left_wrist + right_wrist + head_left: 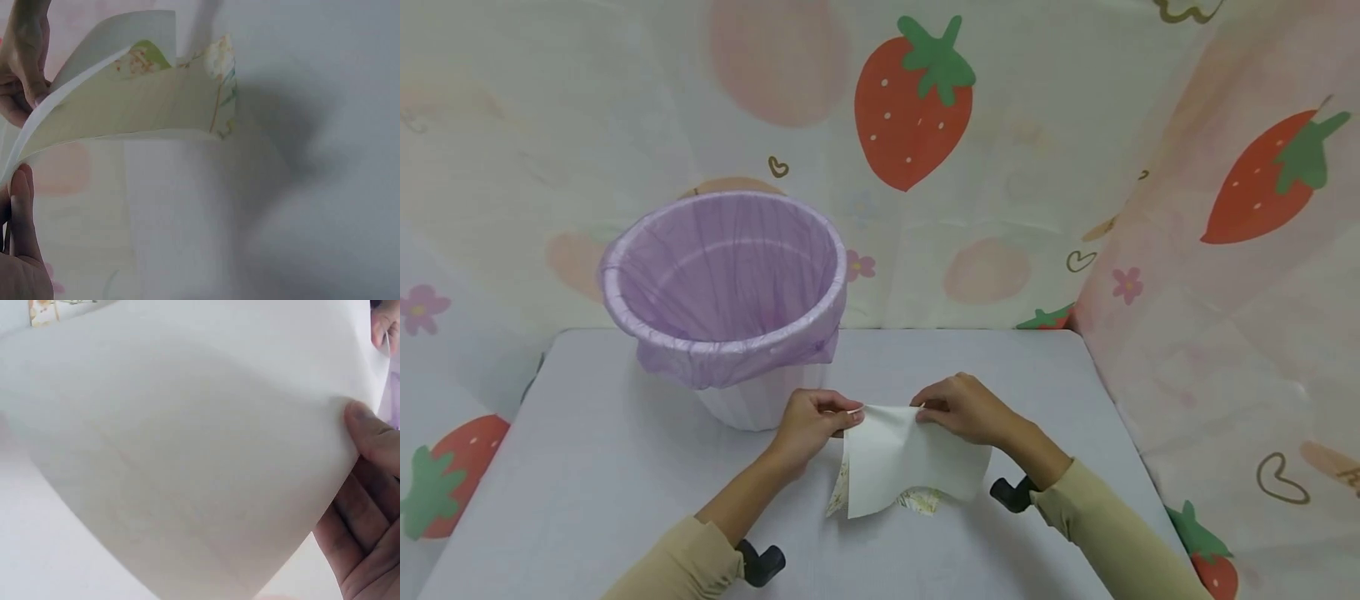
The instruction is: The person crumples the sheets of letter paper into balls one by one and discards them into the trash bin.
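Over the table, both hands hold a sheet of paper [895, 458], plain white on the side facing the head camera. My left hand [811, 423] pinches its upper left corner between thumb and fingers. My right hand [966, 410] pinches the same upper edge farther right, thumb in front, as the right wrist view also shows on the white sheet [219, 437]. The paper hangs bent in two layers. A floral patterned part [222, 75] shows at the end of the inner layer in the left wrist view, and patterned bits peek out below in the head view.
Behind the left hand stands a white bin [752, 400] lined with a purple bag [722, 292], its mouth wide and facing up. A white table [1037, 375] lies under everything. Strawberry-print cloth [1037, 125] hangs behind and at the sides.
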The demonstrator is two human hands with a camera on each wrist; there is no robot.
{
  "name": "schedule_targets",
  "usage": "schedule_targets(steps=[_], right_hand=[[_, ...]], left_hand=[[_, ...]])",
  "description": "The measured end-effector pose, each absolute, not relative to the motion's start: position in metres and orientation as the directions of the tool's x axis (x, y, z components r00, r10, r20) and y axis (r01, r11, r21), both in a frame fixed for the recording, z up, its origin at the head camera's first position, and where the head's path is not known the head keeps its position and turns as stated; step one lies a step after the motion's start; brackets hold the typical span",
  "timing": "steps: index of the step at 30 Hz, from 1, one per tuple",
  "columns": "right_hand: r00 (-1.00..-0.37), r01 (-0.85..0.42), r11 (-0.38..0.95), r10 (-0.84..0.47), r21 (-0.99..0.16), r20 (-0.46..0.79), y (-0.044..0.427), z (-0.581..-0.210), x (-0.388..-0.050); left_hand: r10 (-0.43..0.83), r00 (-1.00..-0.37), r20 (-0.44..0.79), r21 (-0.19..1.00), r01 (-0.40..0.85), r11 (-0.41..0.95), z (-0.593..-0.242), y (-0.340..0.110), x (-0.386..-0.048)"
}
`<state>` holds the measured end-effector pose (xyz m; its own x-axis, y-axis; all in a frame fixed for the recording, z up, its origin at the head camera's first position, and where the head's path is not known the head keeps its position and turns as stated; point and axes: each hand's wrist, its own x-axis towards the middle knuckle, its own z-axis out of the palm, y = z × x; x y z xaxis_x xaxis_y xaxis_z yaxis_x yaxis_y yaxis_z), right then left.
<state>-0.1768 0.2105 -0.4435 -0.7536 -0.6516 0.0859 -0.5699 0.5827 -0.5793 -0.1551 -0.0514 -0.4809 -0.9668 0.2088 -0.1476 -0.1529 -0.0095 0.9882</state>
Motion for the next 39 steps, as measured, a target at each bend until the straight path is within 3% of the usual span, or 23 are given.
schedule_targets(steps=[5,11,22,30,39], right_hand=[[-0.794,-0.532,0.598,-0.598,-0.6,0.107,0.204,-0.444,-0.178],[-0.874,-0.388,0.577,-0.478,-0.719,0.088,0.199,-0.445,-0.177],[-0.946,0.019,0.372,-0.295,-0.928,-0.138,0.189,-0.44,-0.174],[-0.953,0.158,0.231,-0.217,-0.96,-0.21,0.182,-0.436,-0.173],[-0.94,0.238,0.178,-0.204,-0.955,-0.272,0.173,-0.422,-0.169]], left_hand=[[0.21,-0.975,-0.078,0.997,-0.083,-0.013,-0.474,-0.05,-0.155],[0.203,-0.979,0.012,1.0,0.008,-0.021,-0.47,-0.047,-0.154],[0.181,-0.945,0.272,0.962,0.272,-0.024,-0.472,-0.044,-0.148],[0.236,-0.819,0.523,0.83,0.552,0.076,-0.468,-0.041,-0.142],[0.372,-0.619,0.692,0.542,0.785,0.3,-0.476,-0.038,-0.141]])
